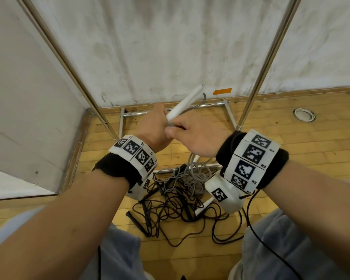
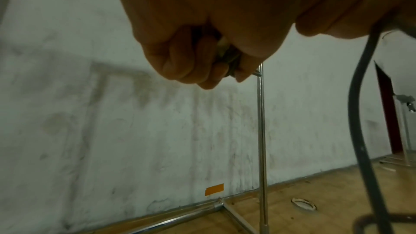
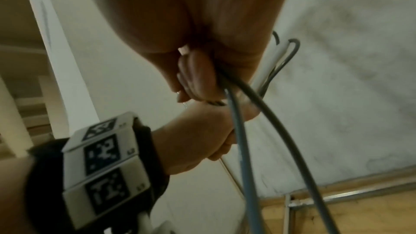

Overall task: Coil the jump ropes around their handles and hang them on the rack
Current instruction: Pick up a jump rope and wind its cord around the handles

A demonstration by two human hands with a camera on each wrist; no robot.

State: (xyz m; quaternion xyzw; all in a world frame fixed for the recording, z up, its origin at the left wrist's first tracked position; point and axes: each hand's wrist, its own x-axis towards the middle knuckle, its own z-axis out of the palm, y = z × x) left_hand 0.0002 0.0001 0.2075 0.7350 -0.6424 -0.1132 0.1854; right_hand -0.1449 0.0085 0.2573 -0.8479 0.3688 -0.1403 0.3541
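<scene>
My left hand (image 1: 157, 122) grips the lower end of a white jump-rope handle (image 1: 185, 104), which points up and away toward the wall. My right hand (image 1: 190, 132) pinches the grey rope (image 1: 191, 158) right at the handle's base. In the right wrist view the grey rope (image 3: 265, 113) runs down from my curled right fingers (image 3: 193, 77), and a loop of it lies along the white handle (image 3: 275, 60). In the left wrist view my left hand (image 2: 202, 60) is a closed fist. A tangled pile of black and grey ropes (image 1: 180, 199) lies on the floor below, with black handles (image 1: 137, 223) in it.
The metal rack's uprights (image 1: 265, 63) rise on either side, and its base bars (image 1: 228, 112) lie on the wooden floor by the white wall. A round floor socket (image 1: 303, 115) sits at the right. Orange tape (image 1: 222, 91) marks the wall. My knees are at the bottom.
</scene>
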